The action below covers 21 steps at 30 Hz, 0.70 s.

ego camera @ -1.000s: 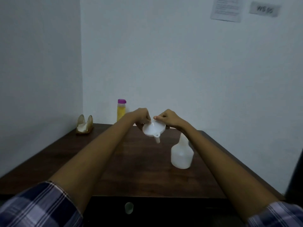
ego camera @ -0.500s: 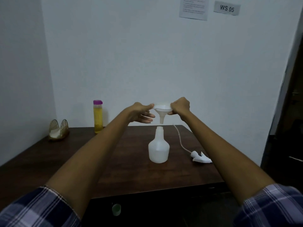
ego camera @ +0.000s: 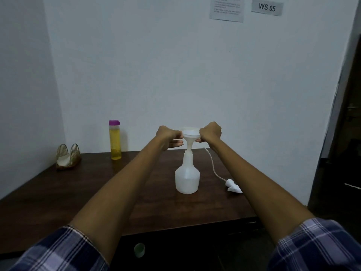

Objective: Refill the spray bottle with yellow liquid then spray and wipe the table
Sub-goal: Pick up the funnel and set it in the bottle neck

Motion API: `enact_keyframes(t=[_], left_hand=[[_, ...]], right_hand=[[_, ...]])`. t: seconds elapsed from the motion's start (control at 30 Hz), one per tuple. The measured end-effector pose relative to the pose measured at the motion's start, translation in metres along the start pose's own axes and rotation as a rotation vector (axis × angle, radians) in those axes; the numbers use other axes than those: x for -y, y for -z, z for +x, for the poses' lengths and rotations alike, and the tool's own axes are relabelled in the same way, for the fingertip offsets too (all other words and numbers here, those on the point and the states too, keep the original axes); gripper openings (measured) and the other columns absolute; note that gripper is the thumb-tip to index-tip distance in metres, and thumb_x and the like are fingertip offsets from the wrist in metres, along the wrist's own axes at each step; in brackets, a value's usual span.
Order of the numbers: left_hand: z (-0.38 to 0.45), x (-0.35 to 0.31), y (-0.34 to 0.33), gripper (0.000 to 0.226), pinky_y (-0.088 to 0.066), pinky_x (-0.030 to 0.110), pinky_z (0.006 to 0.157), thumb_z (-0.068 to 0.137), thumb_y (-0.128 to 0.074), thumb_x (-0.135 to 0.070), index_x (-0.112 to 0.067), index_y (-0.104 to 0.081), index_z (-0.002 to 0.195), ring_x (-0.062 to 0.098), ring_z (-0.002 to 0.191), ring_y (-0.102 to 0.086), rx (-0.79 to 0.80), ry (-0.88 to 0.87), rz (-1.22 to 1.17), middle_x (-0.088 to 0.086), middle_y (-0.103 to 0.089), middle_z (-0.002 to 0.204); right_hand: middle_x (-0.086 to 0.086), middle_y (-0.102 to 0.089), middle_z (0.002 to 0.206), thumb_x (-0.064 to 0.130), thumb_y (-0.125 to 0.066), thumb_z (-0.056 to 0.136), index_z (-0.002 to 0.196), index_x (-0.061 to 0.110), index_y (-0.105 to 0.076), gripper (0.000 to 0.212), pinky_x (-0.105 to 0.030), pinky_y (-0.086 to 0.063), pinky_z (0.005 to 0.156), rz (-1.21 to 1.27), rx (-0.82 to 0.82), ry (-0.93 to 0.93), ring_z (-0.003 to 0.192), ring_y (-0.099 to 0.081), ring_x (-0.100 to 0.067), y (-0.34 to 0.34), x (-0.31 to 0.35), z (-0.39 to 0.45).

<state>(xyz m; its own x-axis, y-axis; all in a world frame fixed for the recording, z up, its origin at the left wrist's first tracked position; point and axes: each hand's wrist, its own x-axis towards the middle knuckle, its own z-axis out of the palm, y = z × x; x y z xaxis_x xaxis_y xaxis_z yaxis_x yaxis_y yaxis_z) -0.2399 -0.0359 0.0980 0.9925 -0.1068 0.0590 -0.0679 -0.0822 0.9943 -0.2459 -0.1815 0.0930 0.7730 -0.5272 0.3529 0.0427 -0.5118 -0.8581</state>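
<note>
Small cup (ego camera: 139, 250) sat at bottom center, below table (ego camera: 78, 192) edge. Spray bottle (ego camera: 187, 177) stood mid-frame w/ funnel (ego camera: 190, 136) spout in its neck; left hand (ego camera: 168, 136) & right hand (ego camera: 211, 133) pinched funnel rim. Sprayer head (ego camera: 232, 186) lay right of bottle. Yellow liquid bottle (ego camera: 114, 139) & napkin holder (ego camera: 68, 156) stood far left.

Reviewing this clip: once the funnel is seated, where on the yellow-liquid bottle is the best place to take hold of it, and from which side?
Judging by its shape, round the middle of the yellow bottle, below the purple cap. It stands upright, tall and straight-sided near the back wall, so a sideways grip from the front, probably with the left hand, suits it. That leaves the cap free for opening.
</note>
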Motion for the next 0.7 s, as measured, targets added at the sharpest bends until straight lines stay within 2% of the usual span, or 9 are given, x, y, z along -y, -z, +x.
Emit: enact_keyframes(t=[0.1,0.2,0.27,0.33,0.37,0.43,0.53,0.6,0.7], left_hand=[[0.002,0.007,0.0,0.008,-0.056,0.021,0.044,0.088,-0.06,-0.004,0.004,-0.057,0.09,0.017,0.055,-0.063,-0.024,0.021,-0.003,0.009,-0.065,0.07],[0.003,0.014,0.003,0.008,-0.054,0.02,0.04,0.089,-0.058,-0.002,0.003,-0.056,0.082,0.017,0.055,-0.062,-0.018,0.047,0.005,0.01,-0.064,0.07],[0.004,0.017,0.004,0.009,-0.053,0.02,0.038,0.089,-0.057,-0.002,0.002,-0.055,0.082,0.017,0.056,-0.061,-0.009,0.06,0.009,0.011,-0.064,0.071],[0.003,0.02,0.006,0.009,-0.053,0.02,0.038,0.09,-0.058,-0.006,0.003,-0.055,0.088,0.017,0.056,-0.061,0.016,0.068,0.008,0.011,-0.064,0.071],[0.003,0.021,0.007,0.014,-0.052,0.02,0.038,0.09,-0.06,-0.01,0.003,-0.056,0.091,0.018,0.056,-0.062,0.033,0.072,0.016,0.01,-0.064,0.071],[0.002,0.024,0.011,0.026,-0.052,0.02,0.039,0.09,-0.062,-0.021,0.004,-0.056,0.093,0.018,0.053,-0.062,0.054,0.075,0.052,0.01,-0.065,0.072],[0.003,0.03,0.022,0.038,-0.054,0.021,0.043,0.09,-0.06,-0.031,0.005,-0.056,0.097,0.019,0.053,-0.063,0.041,0.053,0.093,0.01,-0.067,0.073],[0.002,0.035,0.033,0.039,-0.054,0.022,0.044,0.091,-0.059,-0.032,0.006,-0.058,0.098,0.019,0.055,-0.064,0.018,0.032,0.141,0.01,-0.067,0.072],[0.001,0.049,0.056,0.029,-0.053,0.022,0.045,0.09,-0.06,-0.025,0.005,-0.061,0.09,0.018,0.055,-0.063,-0.043,-0.002,0.27,0.012,-0.067,0.075]], right_hand=[[-0.01,-0.055,0.062,0.003,-0.05,0.091,0.063,0.011,-0.037,0.032,-0.011,-0.027,0.024,-0.034,0.035,-0.032,0.022,-0.05,-0.01,-0.006,-0.007,-0.003],[-0.012,-0.056,0.067,0.0,-0.05,0.089,0.065,0.011,-0.038,0.029,-0.012,-0.031,0.025,-0.019,0.061,-0.054,0.023,-0.051,-0.011,-0.01,-0.012,-0.005],[-0.012,-0.057,0.073,0.001,-0.05,0.088,0.065,0.01,-0.039,0.028,-0.018,-0.043,0.033,-0.02,0.057,-0.067,0.037,-0.061,-0.017,-0.011,-0.015,-0.007],[-0.013,-0.057,0.079,0.009,-0.053,0.09,0.067,0.009,-0.04,0.027,-0.031,-0.054,0.055,-0.08,0.038,-0.043,0.067,-0.069,-0.03,-0.012,-0.014,-0.01],[-0.012,-0.057,0.08,0.017,-0.053,0.092,0.069,0.008,-0.042,0.028,-0.034,-0.052,0.061,-0.135,0.02,-0.013,0.077,-0.067,-0.033,-0.011,-0.012,-0.011],[-0.01,-0.056,0.081,0.03,-0.049,0.095,0.073,0.006,-0.049,0.033,-0.03,-0.043,0.062,-0.306,-0.045,0.098,0.088,-0.061,-0.03,-0.011,-0.007,-0.015],[-0.015,-0.057,0.111,0.034,-0.045,0.097,0.104,0.003,-0.061,0.035,-0.032,-0.039,0.074,-0.422,-0.154,0.318,0.111,-0.05,-0.029,-0.015,0.009,-0.023],[-0.015,-0.055,0.119,0.034,-0.044,0.098,0.115,0.003,-0.058,0.037,-0.031,-0.04,0.077,-0.408,-0.162,0.45,0.115,-0.047,-0.028,-0.025,0.022,-0.029],[-0.013,-0.056,0.121,0.031,-0.045,0.098,0.117,0.005,-0.059,0.036,-0.032,-0.042,0.081,-0.358,-0.107,0.589,0.117,-0.046,-0.026,-0.052,0.04,-0.041]])
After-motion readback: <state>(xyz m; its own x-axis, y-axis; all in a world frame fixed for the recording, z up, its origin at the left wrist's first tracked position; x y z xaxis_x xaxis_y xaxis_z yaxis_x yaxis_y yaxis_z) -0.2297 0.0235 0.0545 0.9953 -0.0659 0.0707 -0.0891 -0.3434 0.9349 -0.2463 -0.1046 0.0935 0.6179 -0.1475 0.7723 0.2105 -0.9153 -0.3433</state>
